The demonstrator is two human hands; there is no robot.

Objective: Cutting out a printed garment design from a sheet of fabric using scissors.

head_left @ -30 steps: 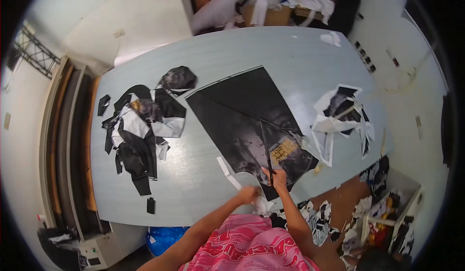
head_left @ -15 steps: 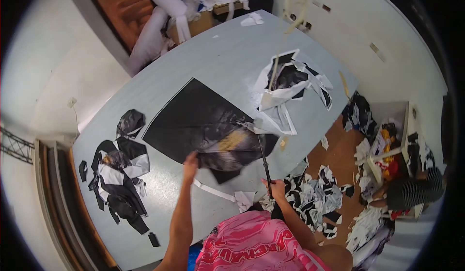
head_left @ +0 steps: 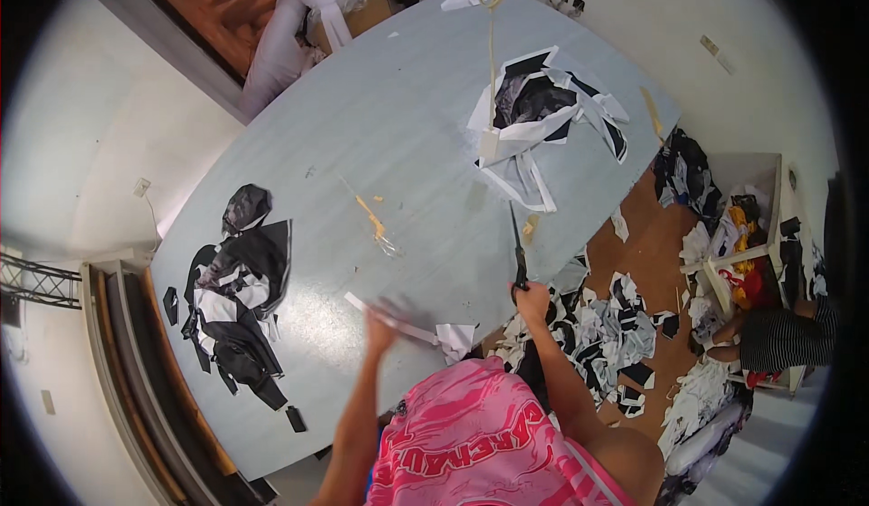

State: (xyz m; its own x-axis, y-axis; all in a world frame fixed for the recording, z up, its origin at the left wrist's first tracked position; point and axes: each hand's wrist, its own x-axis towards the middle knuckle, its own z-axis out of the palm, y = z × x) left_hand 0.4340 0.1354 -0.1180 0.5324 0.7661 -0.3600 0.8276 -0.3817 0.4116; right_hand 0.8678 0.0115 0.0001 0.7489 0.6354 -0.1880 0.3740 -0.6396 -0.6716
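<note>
My right hand (head_left: 532,303) is closed round the dark handles of a pair of scissors (head_left: 519,254), whose long blades point away from me over the table's right edge area. Over the near part of the table, my left hand (head_left: 384,325) is smeared by motion, so its fingers cannot be read. A white fabric strip (head_left: 416,332) lies by that hand, with a white scrap (head_left: 455,338) at its right end. On the left, a black printed fabric panel (head_left: 258,257) lies on a pile of black and white cut pieces (head_left: 240,352).
Black and white offcuts (head_left: 534,112) lie heaped at the table's far right, beside a hanging cord (head_left: 491,71). A thin yellow tool (head_left: 371,219) lies mid-table (head_left: 407,162). Scraps (head_left: 602,334) cover the floor at right, where another person (head_left: 778,336) is near a shelf of cloth.
The large black panel has gone from the table's middle to the left pile, uncovering the yellow tool. My left hand has moved right and nearer; the scissors have shifted right.
</note>
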